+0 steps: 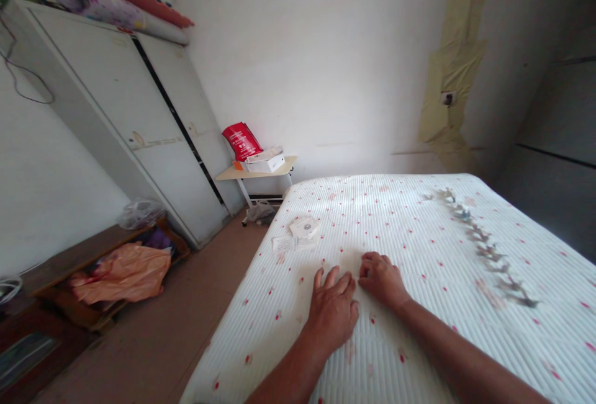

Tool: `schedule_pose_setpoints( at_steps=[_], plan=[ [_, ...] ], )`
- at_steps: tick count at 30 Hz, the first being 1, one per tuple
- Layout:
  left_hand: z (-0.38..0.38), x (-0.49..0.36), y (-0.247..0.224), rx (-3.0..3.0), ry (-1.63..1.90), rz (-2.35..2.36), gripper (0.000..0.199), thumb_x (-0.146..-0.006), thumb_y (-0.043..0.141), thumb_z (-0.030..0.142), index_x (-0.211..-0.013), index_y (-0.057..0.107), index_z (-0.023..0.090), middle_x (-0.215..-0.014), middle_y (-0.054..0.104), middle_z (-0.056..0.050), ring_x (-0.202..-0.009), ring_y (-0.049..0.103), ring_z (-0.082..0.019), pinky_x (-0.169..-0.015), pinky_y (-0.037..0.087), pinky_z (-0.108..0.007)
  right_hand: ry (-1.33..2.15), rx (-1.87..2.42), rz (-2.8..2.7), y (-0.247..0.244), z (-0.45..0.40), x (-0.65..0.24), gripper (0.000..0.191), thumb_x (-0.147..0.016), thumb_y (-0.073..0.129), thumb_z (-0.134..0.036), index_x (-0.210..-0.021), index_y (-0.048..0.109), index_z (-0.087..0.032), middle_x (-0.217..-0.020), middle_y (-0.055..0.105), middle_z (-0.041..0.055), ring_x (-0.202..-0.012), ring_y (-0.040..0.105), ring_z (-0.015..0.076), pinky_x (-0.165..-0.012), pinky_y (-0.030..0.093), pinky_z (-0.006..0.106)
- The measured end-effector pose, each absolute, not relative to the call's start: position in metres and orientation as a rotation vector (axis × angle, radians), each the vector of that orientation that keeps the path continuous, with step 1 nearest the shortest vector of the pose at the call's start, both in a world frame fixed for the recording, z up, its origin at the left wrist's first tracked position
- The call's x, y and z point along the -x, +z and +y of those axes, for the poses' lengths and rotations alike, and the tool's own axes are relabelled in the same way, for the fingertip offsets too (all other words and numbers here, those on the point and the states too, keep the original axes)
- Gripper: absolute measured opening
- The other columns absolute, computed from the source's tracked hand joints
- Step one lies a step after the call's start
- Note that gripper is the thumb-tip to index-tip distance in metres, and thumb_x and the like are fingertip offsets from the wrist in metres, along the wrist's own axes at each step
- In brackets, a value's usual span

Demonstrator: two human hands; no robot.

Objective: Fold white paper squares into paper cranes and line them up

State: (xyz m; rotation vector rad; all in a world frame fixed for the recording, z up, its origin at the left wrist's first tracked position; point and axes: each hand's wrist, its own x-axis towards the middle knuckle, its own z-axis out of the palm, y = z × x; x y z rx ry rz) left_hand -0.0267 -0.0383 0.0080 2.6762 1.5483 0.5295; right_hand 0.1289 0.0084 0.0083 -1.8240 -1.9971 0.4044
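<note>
Fabric [386, 221], ribbed, under spread left fingers [331, 275] and curled right fingers [372, 259], grip unclear

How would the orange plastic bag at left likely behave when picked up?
The orange plastic bag would probably fold and sag, given its loose wrinkles. It's likely light, as its film looks thin, though hidden contents could add weight.

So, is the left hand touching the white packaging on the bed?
No, patterned bed cover shows between the left hand and the white packaging.
</note>
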Motion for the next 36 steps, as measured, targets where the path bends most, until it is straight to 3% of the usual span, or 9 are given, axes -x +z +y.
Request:
schedule_pose_setpoints(
  at_steps=[8, 14, 23, 29, 36],
  plan=[
    [-0.038, 0.03, 0.009, -2.613, 0.557, 1.528, 0.04, -0.082, 0.046, 0.028, -0.122, 0.05, 0.027, -0.127, 0.052, -0.001, -0.124, 0.035, -0.024, -0.106, 0.02, -0.051, 0.557, 1.659, -2.017, -0.003, 0.024, -0.168, 0.014, -0.06, 0.05, -0.004, -0.058, 0.057, -0.017, -0.091, 0.06, 0.0056, -0.088, 0.054, 0.0172, -0.082, 0.04, 0.027],
    [-0.031, 0.031, 0.012, -2.55, 0.687, 1.454, 0.034, -0.078, 0.049, 0.023, -0.111, 0.058, 0.026, -0.116, 0.059, -0.001, -0.114, 0.043, -0.022, -0.098, 0.031, -0.042, 0.731, 1.281, -2.05, -0.006, 0.015, -0.186, 0.033, -0.065, 0.05, -0.008, -0.092, 0.062, -0.021, -0.101, 0.062, 0.0036, -0.099, 0.054, 0.0182, -0.09, 0.039, 0.031],
    [-0.019, 0.022, 0.011, -2.479, 0.798, 1.513, 0.025, -0.076, 0.051, 0.016, -0.097, 0.063, 0.026, -0.094, 0.065, 0.001, -0.095, 0.052, -0.018, -0.091, 0.034, -0.038, 0.56, 1.316, -2.129, -0.001, 0.016, -0.173, 0.027, -0.082, 0.041, -0.017, -0.09, 0.067, -0.021, -0.092, 0.066, 0.0044, -0.089, 0.057, 0.0179, -0.082, 0.041, 0.029],
    [-0.009, 0.011, 0.009, -2.481, 0.751, 1.649, 0.01, -0.075, 0.055, 0.018, -0.079, 0.064, 0.023, -0.082, 0.064, -0.001, -0.085, 0.054, -0.018, -0.087, 0.034, -0.039, 0.495, 1.33, -2.181, 0.001, 0.015, -0.17, 0.026, -0.083, 0.042, -0.019, -0.089, 0.067, -0.021, -0.089, 0.066, 0.0045, -0.087, 0.057, 0.0178, -0.079, 0.041, 0.028],
    [-0.003, 0.009, -0.001, -2.513, 0.825, 1.672, 0.016, -0.077, 0.052, 0.011, -0.075, 0.064, 0.022, -0.078, 0.064, 0.0, -0.082, 0.053, -0.016, -0.087, 0.033, -0.037, 0.458, 1.298, -2.189, 0.002, 0.015, -0.168, 0.023, -0.082, 0.045, -0.02, -0.088, 0.067, -0.021, -0.087, 0.066, 0.0046, -0.083, 0.057, 0.0176, -0.075, 0.042, 0.028]
  ],
)
